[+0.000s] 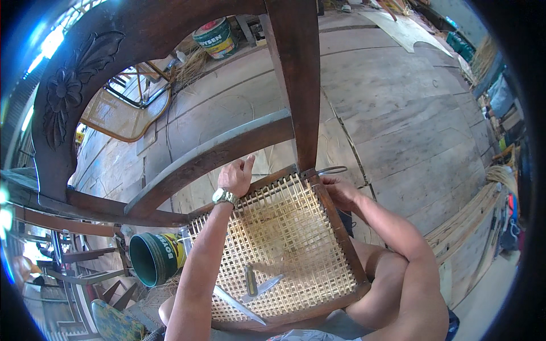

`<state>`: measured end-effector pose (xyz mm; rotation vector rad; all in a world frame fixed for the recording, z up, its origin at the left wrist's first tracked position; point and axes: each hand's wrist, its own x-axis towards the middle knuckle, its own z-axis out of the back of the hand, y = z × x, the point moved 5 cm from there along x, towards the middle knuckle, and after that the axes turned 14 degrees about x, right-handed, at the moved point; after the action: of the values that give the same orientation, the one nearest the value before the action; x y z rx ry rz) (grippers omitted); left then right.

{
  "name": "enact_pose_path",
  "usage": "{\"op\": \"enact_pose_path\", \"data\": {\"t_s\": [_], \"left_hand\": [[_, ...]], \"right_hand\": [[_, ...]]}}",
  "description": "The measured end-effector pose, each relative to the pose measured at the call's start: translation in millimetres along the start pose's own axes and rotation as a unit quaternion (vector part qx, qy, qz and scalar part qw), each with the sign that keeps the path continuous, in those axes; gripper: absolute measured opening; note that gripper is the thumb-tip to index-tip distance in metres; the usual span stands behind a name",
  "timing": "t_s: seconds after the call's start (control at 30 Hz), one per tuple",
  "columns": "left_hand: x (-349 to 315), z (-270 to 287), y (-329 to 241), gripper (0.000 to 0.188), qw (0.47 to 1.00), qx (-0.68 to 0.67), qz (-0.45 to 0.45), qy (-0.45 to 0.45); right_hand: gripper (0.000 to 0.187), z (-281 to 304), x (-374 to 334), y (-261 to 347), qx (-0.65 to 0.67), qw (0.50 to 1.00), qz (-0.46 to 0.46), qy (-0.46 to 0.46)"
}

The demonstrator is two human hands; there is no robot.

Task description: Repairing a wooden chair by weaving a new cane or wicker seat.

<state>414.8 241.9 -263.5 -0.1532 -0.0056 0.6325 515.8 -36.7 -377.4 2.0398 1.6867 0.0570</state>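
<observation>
A dark wooden chair lies with its woven cane seat (284, 227) over my lap. My left hand (234, 177), with a wristwatch (225, 196), is at the seat's rear rail (267, 183). Its fingers are partly curled and one points up; whether they hold anything is unclear. Beside the seat's right rear corner, my right hand (339, 193) has bent fingers, partly hidden by the frame. A thin looped strip (333, 169) sticks out just above it. On the near part of the weave lie a short-handled tool (250, 280) and a narrow flat blade (239, 306).
The carved chair back (65, 85) and its upright post (301, 74) rise ahead. A green bucket (152, 258) lies at left; another paint bucket (216, 40) stands farther off. A cane-panelled chair (125, 113) is beyond. Long strips (466, 216) lie at right on the plank floor (398, 102).
</observation>
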Motion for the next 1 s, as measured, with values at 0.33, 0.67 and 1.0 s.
{"op": "enact_pose_path", "data": {"t_s": [0.33, 0.67, 1.0], "left_hand": [[0, -2, 0, 0.063, 1.000, -0.005, 0.010, 0.011], [0, 1, -1, 0.059, 0.999, -0.002, 0.029, 0.044], [-3, 1, 1, 0.060, 0.998, 0.003, 0.037, 0.047]], "right_hand": [[0.019, -2, 0, -5, -0.019, 0.999, 0.017, -0.046], [0.020, -3, 5, -6, -0.029, 0.997, 0.017, -0.067], [0.025, -20, -2, -2, -0.005, 0.999, -0.025, -0.021]]}}
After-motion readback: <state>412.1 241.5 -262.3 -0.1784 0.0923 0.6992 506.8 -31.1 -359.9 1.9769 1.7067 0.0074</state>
